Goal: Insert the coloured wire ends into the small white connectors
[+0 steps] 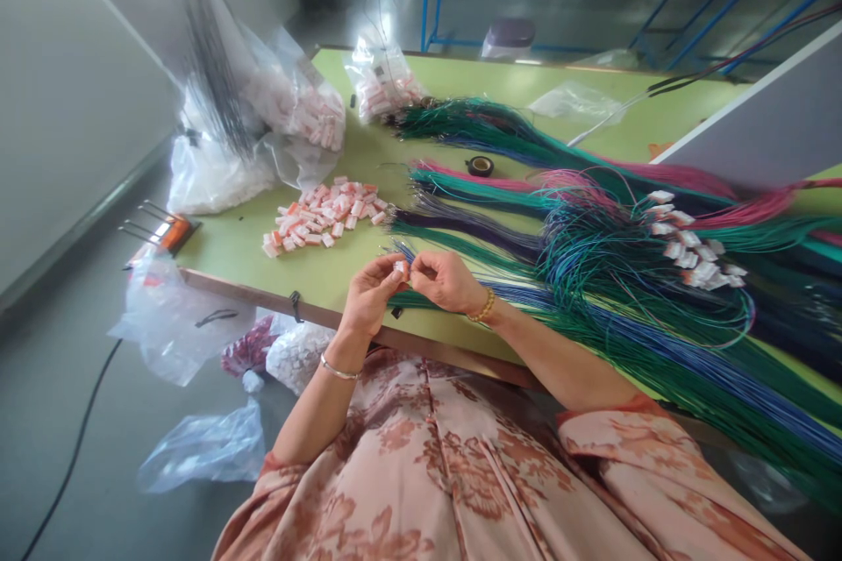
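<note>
Between the thumb and fingers of my left hand (369,291) is a small white connector housing (400,266). My right hand (447,279) is pinched close against it, fingertips together; a thin wire may be in the pinch, but it is too small to make out. Just beyond my hands lies a loose pile of white and orange connector housings (325,215). Bundles of blue wires (526,294) and green wires (453,245) run from near my hands to the right. A bunch of wires with white connectors (701,254) on their ends rests on top of them.
Clear bags of connectors (381,79) stand at the table's back and left. A roll of black tape (480,166) lies among the wires. An orange holder with metal prongs (172,232) sits at the left corner. Plastic bags (207,447) are below the table edge. A grey panel (763,114) rises at right.
</note>
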`<action>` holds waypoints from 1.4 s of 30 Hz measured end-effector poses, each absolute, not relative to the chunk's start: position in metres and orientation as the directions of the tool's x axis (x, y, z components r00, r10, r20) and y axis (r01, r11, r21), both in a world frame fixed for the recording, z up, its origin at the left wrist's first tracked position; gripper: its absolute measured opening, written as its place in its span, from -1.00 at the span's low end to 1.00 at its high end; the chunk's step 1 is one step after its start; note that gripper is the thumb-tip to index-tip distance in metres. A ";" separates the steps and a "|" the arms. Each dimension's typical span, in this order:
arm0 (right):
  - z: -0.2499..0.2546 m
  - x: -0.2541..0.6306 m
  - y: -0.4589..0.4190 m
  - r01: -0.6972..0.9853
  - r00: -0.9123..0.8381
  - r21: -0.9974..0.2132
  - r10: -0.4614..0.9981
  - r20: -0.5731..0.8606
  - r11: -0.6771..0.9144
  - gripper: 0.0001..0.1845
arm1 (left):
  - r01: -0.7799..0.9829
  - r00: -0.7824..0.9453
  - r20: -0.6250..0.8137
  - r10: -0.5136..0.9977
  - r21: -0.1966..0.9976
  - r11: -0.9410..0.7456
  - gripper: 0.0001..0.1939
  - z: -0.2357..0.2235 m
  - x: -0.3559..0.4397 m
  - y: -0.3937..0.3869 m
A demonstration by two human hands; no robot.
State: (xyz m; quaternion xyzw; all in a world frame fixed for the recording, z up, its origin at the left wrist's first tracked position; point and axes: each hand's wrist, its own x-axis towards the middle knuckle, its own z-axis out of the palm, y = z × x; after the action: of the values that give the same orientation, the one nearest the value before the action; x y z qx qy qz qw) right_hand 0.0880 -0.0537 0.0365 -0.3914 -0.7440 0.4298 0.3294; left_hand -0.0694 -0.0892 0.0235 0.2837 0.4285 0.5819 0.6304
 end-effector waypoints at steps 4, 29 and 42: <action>0.035 0.086 -0.054 0.320 -0.483 -0.875 0.857 0.178 0.362 -0.80 | -0.461 -0.126 -0.174 0.977 0.882 0.098 -0.59 0.025 -0.065 -0.090; 0.031 0.080 0.014 0.832 -0.325 -0.488 0.945 -0.042 0.264 -0.84 | -0.404 -0.140 -0.222 0.965 0.903 0.149 -0.61 0.018 -0.080 -0.099; 0.034 0.082 0.006 0.607 -0.334 -0.765 0.943 0.001 0.216 -0.92 | -0.445 -0.089 -0.221 0.971 0.881 0.160 -0.60 0.012 -0.076 -0.096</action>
State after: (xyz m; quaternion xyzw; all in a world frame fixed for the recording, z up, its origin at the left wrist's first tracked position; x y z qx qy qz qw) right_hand 0.0824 0.0065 0.0336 -0.5230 -0.7406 0.3441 0.2439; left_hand -0.0761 -0.0955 0.0122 0.2887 0.4556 0.5803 0.6101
